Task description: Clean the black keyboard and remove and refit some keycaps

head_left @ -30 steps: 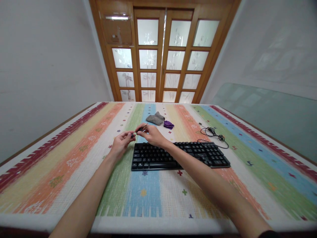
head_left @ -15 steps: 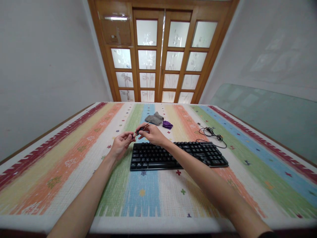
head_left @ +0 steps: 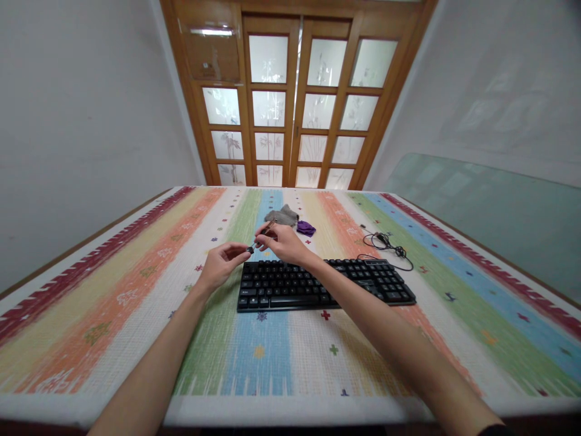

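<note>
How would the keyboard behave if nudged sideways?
The keyboard should move as one stiff piece, being a long slab. It seems unlikely to tip, lying flat on the tablecloth. Its loosely bundled cable would probably flop and trail.

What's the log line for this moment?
left hand: pinching small black blocky piece | right hand: holding thin brownish tool, partly hidden | long black keyboard: under right forearm | crumpled purple cloth: beyond

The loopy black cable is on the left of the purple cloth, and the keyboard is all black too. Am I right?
Not quite: the loopy black cable is on the right of the purple cloth, as the head view shows. The rest is right: the keyboard is black too.
</note>
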The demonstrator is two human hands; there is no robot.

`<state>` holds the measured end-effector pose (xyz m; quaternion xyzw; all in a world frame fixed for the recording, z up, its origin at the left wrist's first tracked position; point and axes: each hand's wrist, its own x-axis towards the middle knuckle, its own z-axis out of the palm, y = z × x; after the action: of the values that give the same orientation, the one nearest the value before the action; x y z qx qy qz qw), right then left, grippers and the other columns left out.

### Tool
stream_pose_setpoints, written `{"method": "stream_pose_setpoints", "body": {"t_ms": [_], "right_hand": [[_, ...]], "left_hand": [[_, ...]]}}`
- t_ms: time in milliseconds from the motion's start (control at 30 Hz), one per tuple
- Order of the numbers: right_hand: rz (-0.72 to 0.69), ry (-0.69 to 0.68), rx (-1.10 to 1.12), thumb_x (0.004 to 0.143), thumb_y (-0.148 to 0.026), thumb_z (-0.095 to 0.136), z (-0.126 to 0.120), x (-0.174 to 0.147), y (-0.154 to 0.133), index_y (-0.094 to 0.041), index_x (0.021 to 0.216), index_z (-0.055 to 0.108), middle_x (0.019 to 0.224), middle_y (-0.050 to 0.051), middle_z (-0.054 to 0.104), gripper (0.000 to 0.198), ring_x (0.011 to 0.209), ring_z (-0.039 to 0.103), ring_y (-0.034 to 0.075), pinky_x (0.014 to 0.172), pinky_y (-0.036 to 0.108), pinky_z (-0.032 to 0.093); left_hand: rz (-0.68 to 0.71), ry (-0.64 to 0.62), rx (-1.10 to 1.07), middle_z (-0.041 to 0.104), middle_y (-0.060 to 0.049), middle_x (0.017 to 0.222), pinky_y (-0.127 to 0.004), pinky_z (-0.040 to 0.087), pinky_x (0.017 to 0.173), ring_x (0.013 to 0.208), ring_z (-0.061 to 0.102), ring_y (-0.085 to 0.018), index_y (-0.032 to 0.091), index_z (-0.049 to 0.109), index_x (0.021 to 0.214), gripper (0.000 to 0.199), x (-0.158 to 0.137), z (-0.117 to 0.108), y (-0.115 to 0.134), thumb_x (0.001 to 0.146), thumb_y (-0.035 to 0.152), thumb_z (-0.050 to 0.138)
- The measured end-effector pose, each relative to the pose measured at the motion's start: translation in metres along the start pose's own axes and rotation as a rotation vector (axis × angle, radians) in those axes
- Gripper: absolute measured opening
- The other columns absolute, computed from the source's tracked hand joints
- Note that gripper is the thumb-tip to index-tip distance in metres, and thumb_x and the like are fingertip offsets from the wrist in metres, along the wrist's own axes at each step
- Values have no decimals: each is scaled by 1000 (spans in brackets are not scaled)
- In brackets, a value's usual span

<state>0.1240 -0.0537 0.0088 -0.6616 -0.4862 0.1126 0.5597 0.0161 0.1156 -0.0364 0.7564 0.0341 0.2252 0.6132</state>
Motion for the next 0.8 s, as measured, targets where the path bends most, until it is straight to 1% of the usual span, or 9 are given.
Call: {"method": "stream_pose_setpoints", "body": {"t_ms": [67, 167, 233, 333, 400, 500, 600, 700, 800], "right_hand": [[-13, 10, -119, 89, -17, 57, 1, -1, -3, -15, 86, 59, 75, 3, 67, 5, 70, 67, 14, 68, 26, 54], [-67, 3, -327, 88, -13, 59, 4, -3, -9, -15, 84, 61, 76, 3, 68, 5, 72, 65, 15, 70, 26, 48], [-114, -26, -450, 87, -11, 60, 6, -3, -11, -15, 83, 62, 78, 4, 68, 5, 75, 64, 15, 71, 26, 45], [-177, -86, -576, 87, -10, 60, 10, -4, -14, -15, 86, 62, 83, 6, 68, 5, 78, 62, 16, 70, 26, 41], [-189, -117, -644, 88, -11, 60, 10, -4, -14, -15, 89, 61, 86, 7, 67, 4, 79, 61, 17, 69, 26, 40], [-166, -124, -759, 89, -15, 61, 9, -4, -12, -14, 94, 61, 91, 9, 67, 5, 81, 61, 18, 69, 27, 39], [-134, -94, -795, 90, -18, 62, 5, -5, -10, -14, 94, 61, 92, 10, 68, 6, 82, 61, 19, 70, 28, 39], [-83, -49, -733, 90, -19, 63, 0, -5, -8, -13, 88, 61, 86, 9, 68, 6, 80, 61, 19, 70, 28, 38], [-32, -48, -651, 89, -21, 64, -7, -7, -7, -13, 85, 63, 79, 7, 67, 8, 74, 60, 17, 67, 26, 38]], "left_hand": [[52, -4, 66, 75, -10, 91, -39, 54, 85, 84, 70, -24, 16, 71, 86, 41, 0, 1, 0, 65, 49, 80], [133, 7, 197, 75, -8, 89, -39, 54, 85, 83, 69, -23, 17, 72, 85, 32, -1, 3, -1, 69, 45, 76], [167, 13, 289, 74, -7, 88, -39, 54, 85, 83, 68, -23, 19, 71, 85, 26, -3, 5, -1, 73, 41, 72], [217, 8, 398, 74, -6, 90, -37, 53, 85, 83, 68, -22, 19, 70, 87, 21, -4, 6, 1, 77, 37, 66], [260, 5, 462, 73, -6, 88, -36, 52, 84, 82, 67, -22, 20, 69, 87, 18, -4, 5, 1, 79, 35, 63], [307, 0, 524, 70, -6, 87, -36, 51, 81, 80, 65, -21, 19, 66, 86, 16, -2, 1, -2, 81, 34, 61], [306, -9, 580, 69, -6, 90, -36, 51, 80, 80, 63, -21, 19, 65, 87, 16, 1, -5, -9, 82, 33, 59], [288, -14, 683, 68, -7, 90, -38, 49, 84, 85, 61, -23, 21, 65, 85, 13, 6, -11, -21, 81, 31, 60], [271, -37, 757, 68, -7, 85, -40, 47, 87, 88, 59, -25, 21, 66, 82, 12, 12, -16, -35, 79, 31, 60]]}}
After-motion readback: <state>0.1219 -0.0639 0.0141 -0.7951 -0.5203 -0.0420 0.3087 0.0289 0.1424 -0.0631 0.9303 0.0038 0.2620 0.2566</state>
